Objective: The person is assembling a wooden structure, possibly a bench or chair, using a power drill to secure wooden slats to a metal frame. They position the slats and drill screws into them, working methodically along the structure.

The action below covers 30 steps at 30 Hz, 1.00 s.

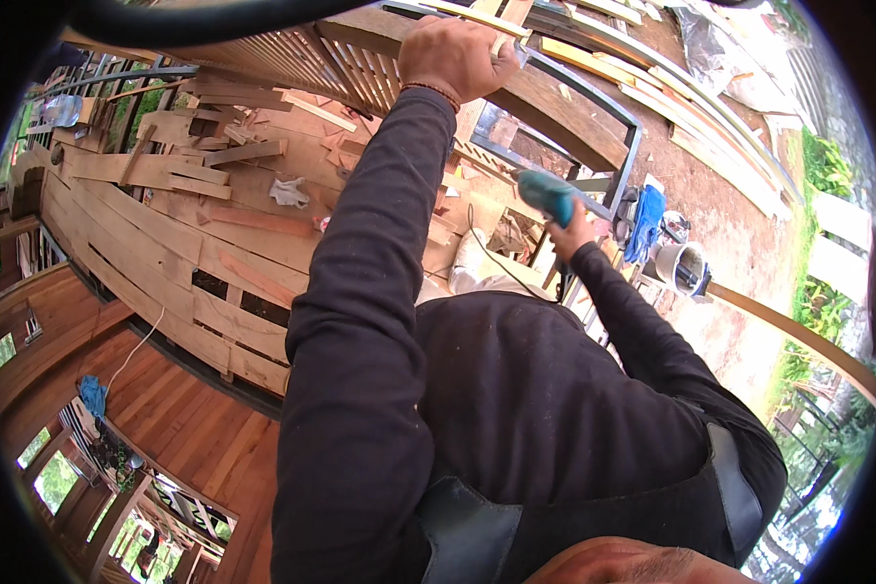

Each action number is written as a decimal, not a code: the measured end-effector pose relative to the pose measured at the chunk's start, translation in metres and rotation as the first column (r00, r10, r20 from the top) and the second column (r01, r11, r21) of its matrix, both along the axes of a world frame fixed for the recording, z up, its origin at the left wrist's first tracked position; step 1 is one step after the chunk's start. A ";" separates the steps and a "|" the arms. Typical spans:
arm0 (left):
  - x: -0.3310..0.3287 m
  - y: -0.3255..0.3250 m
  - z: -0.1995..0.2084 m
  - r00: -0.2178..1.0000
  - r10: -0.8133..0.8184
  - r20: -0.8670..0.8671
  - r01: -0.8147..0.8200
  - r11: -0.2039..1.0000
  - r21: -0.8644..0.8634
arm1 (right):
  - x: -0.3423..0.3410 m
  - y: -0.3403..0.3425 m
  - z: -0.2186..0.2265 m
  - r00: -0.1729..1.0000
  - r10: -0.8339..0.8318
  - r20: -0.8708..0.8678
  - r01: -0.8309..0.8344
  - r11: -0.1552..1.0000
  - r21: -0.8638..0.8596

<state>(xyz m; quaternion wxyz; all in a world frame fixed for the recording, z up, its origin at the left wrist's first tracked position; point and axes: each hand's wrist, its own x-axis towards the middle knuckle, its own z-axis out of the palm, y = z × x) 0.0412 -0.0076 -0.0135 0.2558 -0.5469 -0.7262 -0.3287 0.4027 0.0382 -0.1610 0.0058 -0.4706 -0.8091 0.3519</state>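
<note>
My left hand [455, 58] is closed in a fist at the top of the view, beside pale wooden strips and a dark beam [565, 127]. What its fingers hold, if anything, is hidden. Lower and to the right, my right hand [572, 234] grips a teal power tool [545, 197], whose exact kind I cannot make out. The tool is beside a dark metal frame [636, 146]. A thin dark cable [492, 251] hangs below it.
A slatted wooden panel [346, 68] leans at the top. Loose boards [146, 170] and offcuts cover the plank platform on the left, with a white rag [289, 192] among them. To the right are a blue cloth [645, 222], a bucket [679, 265] and long timber strips [691, 122].
</note>
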 end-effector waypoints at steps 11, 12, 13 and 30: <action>0.007 -0.003 0.007 0.996 0.024 0.086 -0.017 0.996 -0.088 | -0.048 0.103 0.011 0.974 -0.210 0.083 0.218 0.781 -0.585; 0.002 -0.005 0.002 0.999 0.049 0.023 -0.046 0.994 -0.102 | -0.035 0.094 0.033 0.982 -0.185 -0.042 0.128 0.808 -0.576; 0.000 -0.002 0.001 0.998 0.052 -0.039 -0.056 0.993 -0.106 | -0.017 0.080 0.027 0.983 -0.167 -0.080 0.108 0.870 -0.482; 0.000 0.001 0.000 0.999 0.023 -0.027 -0.024 1.000 -0.015 | -0.006 0.067 0.000 0.963 -0.224 -0.151 0.137 0.887 -0.441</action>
